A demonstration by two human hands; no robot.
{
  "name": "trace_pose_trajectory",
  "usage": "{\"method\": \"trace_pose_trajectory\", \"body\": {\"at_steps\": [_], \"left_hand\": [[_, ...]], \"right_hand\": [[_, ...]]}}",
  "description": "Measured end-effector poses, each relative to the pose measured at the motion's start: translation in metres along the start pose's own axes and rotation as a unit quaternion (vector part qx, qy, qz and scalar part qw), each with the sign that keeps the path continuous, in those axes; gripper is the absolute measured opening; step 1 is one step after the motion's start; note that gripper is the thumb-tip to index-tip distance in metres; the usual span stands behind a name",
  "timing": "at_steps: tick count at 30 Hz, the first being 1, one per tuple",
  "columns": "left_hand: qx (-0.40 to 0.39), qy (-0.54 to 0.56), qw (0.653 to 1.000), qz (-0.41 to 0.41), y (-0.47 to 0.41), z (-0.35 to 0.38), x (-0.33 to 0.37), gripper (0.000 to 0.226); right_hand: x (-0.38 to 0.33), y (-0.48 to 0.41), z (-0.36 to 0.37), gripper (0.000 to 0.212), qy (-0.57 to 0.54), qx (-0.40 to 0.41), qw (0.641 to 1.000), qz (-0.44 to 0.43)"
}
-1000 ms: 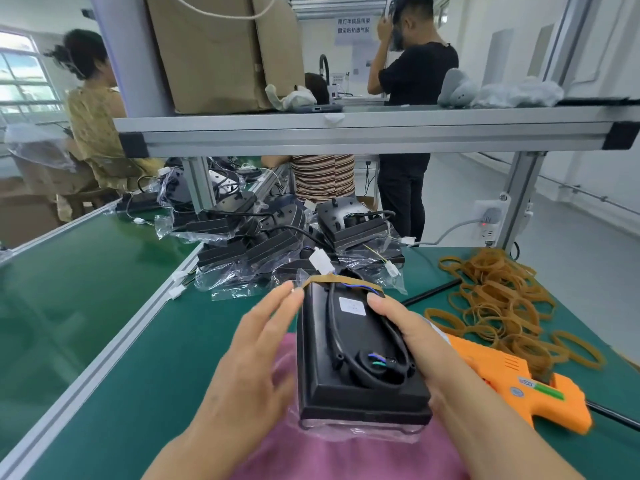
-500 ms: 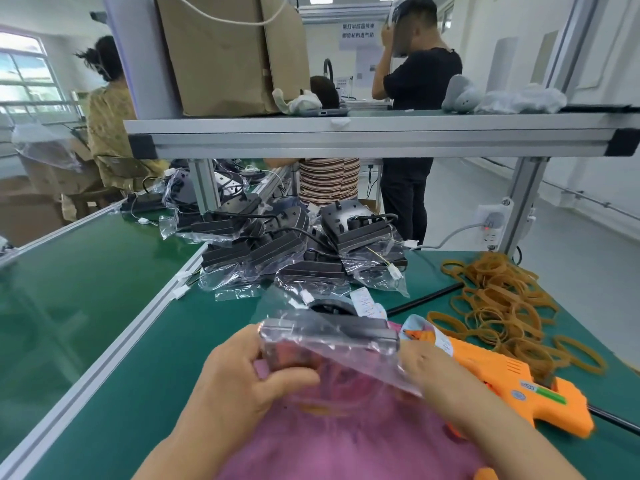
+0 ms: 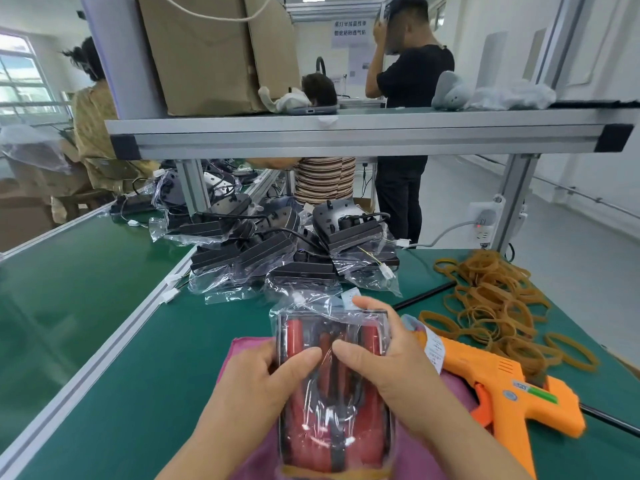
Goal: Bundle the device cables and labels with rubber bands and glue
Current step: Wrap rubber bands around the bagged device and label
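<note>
Head view: flips bagged red-and-black plastic device (image 3: 333,420) red face up over pink cloth (image 3: 242,351), grips it in left hand (image 3: 273,379) and right hand (image 3: 388,358), thumbs pressing top, fingers curled round edges, likely done banding this one.

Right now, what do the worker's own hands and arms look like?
The left hand and right hand are bare: no gloves, no rings on the fingers that show. Both forearms are uncovered to the frame's lower edge, with no sleeve, watch or wristband in view. Nails look short and unpainted.
</note>
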State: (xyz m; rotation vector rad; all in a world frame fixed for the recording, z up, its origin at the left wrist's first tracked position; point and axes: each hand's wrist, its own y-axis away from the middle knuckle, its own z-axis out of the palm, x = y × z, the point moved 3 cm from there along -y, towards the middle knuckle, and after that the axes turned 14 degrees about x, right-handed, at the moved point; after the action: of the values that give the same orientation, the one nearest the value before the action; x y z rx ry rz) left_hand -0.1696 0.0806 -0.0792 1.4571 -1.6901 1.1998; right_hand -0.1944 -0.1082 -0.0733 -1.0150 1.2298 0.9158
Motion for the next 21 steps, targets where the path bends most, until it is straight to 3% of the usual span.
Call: {"method": "trace_pose_trajectory", "body": {"at_steps": [3,4,8,11,16,18,21], "left_hand": [[0.010,-0.014,1.000,-0.020,0.000,0.002,-0.005,0.059],[0.012,-0.015,1.000,-0.022,0.001,0.004,-0.006,0.061],[0.024,-0.011,0.999,-0.023,0.000,0.007,-0.006,0.063],[0.028,0.026,0.998,-0.049,-0.006,0.011,-0.006,0.045],[0.009,0.050,0.995,-0.091,-0.014,0.022,-0.014,0.037],[0.011,0.046,0.993,-0.107,-0.016,0.025,-0.022,0.037],[0.017,0.029,0.990,-0.134,-0.017,0.029,-0.037,0.040]], "right_hand": [[0.009,-0.004,0.001,0.023,0.037,0.040,0.998,0.010],[0.011,-0.005,0.001,0.019,0.039,0.054,0.998,0.021],[0.022,-0.008,0.001,0.035,0.041,0.069,0.996,0.048],[0.032,-0.011,0.000,0.055,0.028,0.072,0.993,0.090],[0.043,-0.017,0.000,0.051,-0.056,0.023,0.968,0.243],[0.047,-0.020,-0.002,0.048,0.001,0.030,0.973,0.228],[0.052,-0.020,-0.005,0.038,0.173,0.042,0.970,0.167]]}}
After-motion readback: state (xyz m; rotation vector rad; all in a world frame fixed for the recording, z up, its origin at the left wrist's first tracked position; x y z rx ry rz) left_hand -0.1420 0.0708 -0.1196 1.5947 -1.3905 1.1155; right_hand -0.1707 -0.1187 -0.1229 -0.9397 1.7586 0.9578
